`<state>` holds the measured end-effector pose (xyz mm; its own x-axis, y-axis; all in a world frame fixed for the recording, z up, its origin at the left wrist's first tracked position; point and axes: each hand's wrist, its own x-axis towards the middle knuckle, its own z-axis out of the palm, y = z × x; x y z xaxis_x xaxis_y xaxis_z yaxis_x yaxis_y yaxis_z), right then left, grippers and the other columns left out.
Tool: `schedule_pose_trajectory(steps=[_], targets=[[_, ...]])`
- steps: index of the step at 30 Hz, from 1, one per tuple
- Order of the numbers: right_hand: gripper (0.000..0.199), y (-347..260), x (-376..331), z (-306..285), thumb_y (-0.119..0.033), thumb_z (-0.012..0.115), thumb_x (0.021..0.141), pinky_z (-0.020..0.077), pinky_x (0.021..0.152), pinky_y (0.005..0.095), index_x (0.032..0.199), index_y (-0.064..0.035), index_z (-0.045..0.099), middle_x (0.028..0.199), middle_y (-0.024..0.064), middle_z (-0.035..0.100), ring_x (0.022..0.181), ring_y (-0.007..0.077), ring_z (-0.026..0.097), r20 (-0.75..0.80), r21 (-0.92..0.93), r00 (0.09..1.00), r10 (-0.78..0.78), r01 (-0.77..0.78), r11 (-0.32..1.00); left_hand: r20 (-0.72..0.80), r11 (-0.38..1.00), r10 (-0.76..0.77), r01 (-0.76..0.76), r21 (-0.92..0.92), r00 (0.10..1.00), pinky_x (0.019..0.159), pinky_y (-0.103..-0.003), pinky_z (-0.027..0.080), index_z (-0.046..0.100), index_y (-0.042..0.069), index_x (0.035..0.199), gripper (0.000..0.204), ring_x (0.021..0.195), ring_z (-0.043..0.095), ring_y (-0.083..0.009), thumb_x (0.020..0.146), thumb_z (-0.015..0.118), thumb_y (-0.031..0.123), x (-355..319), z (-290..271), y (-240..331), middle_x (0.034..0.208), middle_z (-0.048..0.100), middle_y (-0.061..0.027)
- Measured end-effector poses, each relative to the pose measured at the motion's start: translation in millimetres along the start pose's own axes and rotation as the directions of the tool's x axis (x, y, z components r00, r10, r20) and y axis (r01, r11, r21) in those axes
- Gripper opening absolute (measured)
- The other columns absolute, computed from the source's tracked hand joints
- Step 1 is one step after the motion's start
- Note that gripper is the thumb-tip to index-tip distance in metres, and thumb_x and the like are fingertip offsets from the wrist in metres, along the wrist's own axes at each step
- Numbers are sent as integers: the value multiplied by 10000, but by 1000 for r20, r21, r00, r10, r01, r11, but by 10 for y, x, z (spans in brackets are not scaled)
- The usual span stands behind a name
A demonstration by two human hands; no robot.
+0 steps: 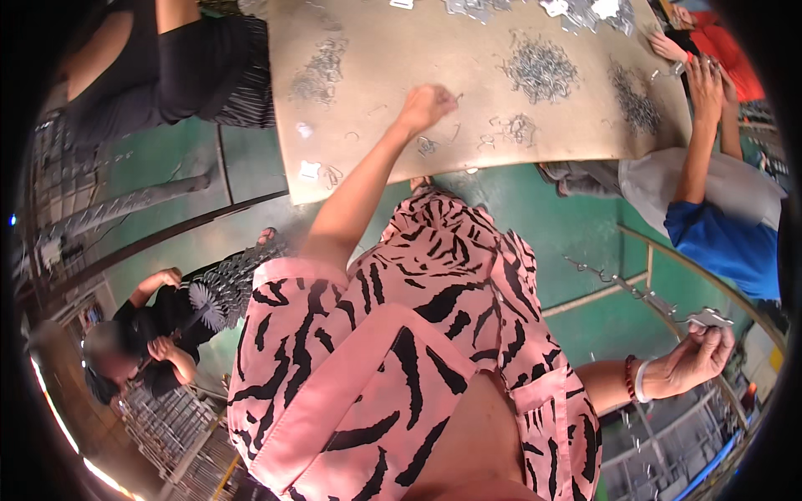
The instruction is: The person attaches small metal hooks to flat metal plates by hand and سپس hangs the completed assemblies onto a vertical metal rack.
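Observation:
My left hand point(428, 106) is over the tabletop, fingers pinched together. A thin wire piece point(459, 98) shows at its fingertips, too small to make out fully. Out to the right, away from the table, my right hand point(702, 359) grips a flat, shiny metal plate point(708, 317) between thumb and fingers. A string of small metal pieces point(614, 280) runs off leftward near that plate; whether it joins the plate I cannot tell. Small wire hooks lie loose near my left hand, among them a little cluster point(518, 129) to its right.
The tan table point(368, 150) bears a large heap of wire hooks point(539, 67), a second heap point(637, 100) and flat plates point(585, 12) at the far edge. A person in blue point(723, 238) works at the right. Another sits at left point(209, 67). Metal rails point(597, 294) stand near my right arm.

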<state>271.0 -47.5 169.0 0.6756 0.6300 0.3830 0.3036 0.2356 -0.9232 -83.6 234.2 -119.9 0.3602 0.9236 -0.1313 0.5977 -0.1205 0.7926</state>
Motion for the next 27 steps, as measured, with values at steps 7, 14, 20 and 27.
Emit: schedule_pose_trajectory(steps=[7, 14, 20, 27], targets=[[126, 462, -306, 465, -88, 640, 777, 366, 502, 243, 848, -6, 576, 654, 94, 524, 615, 176, 437, 382, 128, 922, 65, -122, 984, 58, 750, -422, 384, -538, 905, 555, -233, 485, 636, -24, 824, 146, 599, 579, -91, 798, 619, 118, -744, -347, -746, 659, 613, -46], [113, 625, -307, 845, -93, 633, 785, 373, 511, 237, 829, -10, 570, 671, 98, 524, 595, 168, 443, 471, 135, 877, 97, -180, 974, -310, 900, -421, 434, -32, 852, 689, -382, 483, 618, -19, 775, 114, 734, 620, -342, 717, 545, 46, -1239, -479, -1105, 730, 615, -216], [159, 560, -211, 1000, -144, 647, 784, 370, 475, 233, 793, -19, 550, 655, 89, 535, 558, 161, 464, 606, 137, 795, 31, -142, 980, -369, 920, -367, 391, -11, 854, 700, -393, 478, 638, 12, 863, 174, 755, 609, -344, 722, 632, 114, -1288, -681, -1358, 753, 624, -197], [174, 240, -316, 1207, -147, 666, 771, 393, 409, 227, 766, -18, 550, 629, 130, 582, 568, 171, 493, 664, 104, 746, 57, -167, 980, -584, 946, -135, 280, 165, 800, 777, -392, 458, 658, 31, 857, 234, 865, 568, -347, 709, 670, 212, -641, -1483, -1475, 877, 613, -192]])
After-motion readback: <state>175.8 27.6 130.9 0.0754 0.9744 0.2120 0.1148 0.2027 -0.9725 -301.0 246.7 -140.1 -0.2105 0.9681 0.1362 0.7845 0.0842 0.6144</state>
